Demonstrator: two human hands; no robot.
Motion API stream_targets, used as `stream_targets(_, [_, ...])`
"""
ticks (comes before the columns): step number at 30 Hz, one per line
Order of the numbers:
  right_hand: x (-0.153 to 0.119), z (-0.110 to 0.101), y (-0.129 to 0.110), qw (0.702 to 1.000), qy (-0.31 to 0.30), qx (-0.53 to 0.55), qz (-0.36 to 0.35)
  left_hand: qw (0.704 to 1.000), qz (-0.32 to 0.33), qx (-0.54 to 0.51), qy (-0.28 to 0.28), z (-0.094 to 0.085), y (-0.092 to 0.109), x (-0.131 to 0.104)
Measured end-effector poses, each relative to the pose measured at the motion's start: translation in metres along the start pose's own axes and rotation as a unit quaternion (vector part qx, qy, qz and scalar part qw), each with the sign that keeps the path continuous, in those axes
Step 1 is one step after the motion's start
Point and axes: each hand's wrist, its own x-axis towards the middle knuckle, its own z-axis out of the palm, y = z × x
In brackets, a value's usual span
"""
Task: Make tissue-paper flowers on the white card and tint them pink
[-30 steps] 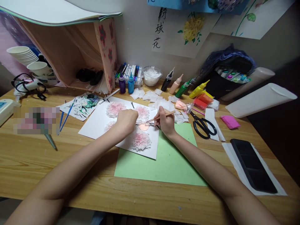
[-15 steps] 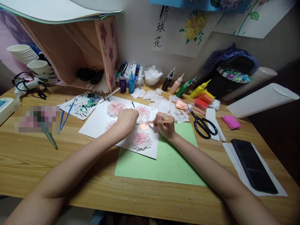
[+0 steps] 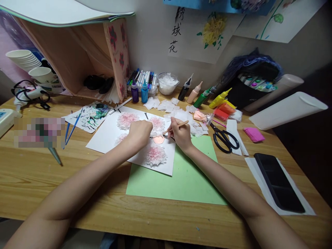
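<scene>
My right hand (image 3: 183,136) pinches a thin wooden stick (image 3: 184,123), its lower tip by the paper. Right under that tip is a flat, rounded peach-coloured piece (image 3: 158,140) on the white paper sheet (image 3: 101,140). My left hand (image 3: 141,133) is closed in a fist on the same sheet, to the left of the piece; its fingertips are hidden. Ruffled pink-and-white tissue flowers sit around both hands, one flower (image 3: 155,154) nearest me and another flower (image 3: 127,120) at the upper left. Beneath the sheet's right side lies green paper (image 3: 171,186).
Torn white tissue (image 3: 181,116) is scattered behind the hands. Black-handled scissors (image 3: 225,140) lie to the right, with a black case (image 3: 280,181) beyond. Paint bottles (image 3: 185,90) and a glass bowl (image 3: 168,90) stand along the wall. Blue brushes (image 3: 74,126) lie left.
My right hand has shifted slightly, and the stick is tilted more steeply, its far end raised. My left hand keeps its place on the sheet. The whole view has drifted a little.
</scene>
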Motion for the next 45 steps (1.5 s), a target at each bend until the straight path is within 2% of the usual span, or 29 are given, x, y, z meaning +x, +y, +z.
stream_targets(3, [0.004,0.000,-0.002,0.997,-0.005,0.052,0.059,1.000,0.001,0.000,0.000,0.001,-0.001,0.000])
stream_targets(5, [0.004,-0.005,-0.005,0.997,-0.001,0.061,0.055,1.000,0.000,0.000,0.000,0.001,-0.001,0.001])
stream_targets(8, [0.002,-0.022,-0.011,0.999,0.011,0.039,-0.029,1.000,0.000,-0.002,-0.002,0.002,-0.002,0.002])
stream_targets(11, [0.002,-0.050,-0.013,0.993,0.010,-0.020,-0.115,1.000,0.001,-0.001,-0.008,0.002,-0.003,0.003])
stream_targets(15, [0.000,-0.086,0.001,0.970,-0.009,-0.171,-0.175,1.000,-0.001,0.001,-0.010,0.002,-0.004,0.003])
stream_targets(18, [-0.005,-0.098,0.017,0.941,-0.028,-0.260,-0.213,1.000,0.003,-0.002,-0.002,0.002,-0.004,0.002])
stream_targets(22, [-0.010,-0.099,0.029,0.917,-0.050,-0.313,-0.241,1.000,-0.002,-0.001,-0.007,0.001,-0.004,0.001])
stream_targets(25, [-0.011,-0.100,0.030,0.915,-0.031,-0.331,-0.229,1.000,-0.006,0.005,-0.008,0.000,-0.003,0.001])
stream_targets(31, [-0.013,-0.102,0.027,0.939,0.082,-0.274,-0.189,1.000,-0.002,0.023,-0.003,-0.001,-0.003,-0.001])
stream_targets(36, [-0.014,-0.101,0.029,0.966,0.101,-0.207,-0.113,1.000,-0.011,0.021,-0.009,-0.001,-0.003,-0.001])
stream_targets(41, [-0.013,-0.104,0.030,0.962,0.159,-0.188,-0.121,1.000,-0.011,0.015,-0.013,0.000,-0.004,0.001])
stream_targets(45, [-0.011,-0.104,0.030,0.963,0.170,-0.166,-0.127,1.000,-0.010,0.014,-0.012,-0.001,-0.005,0.001])
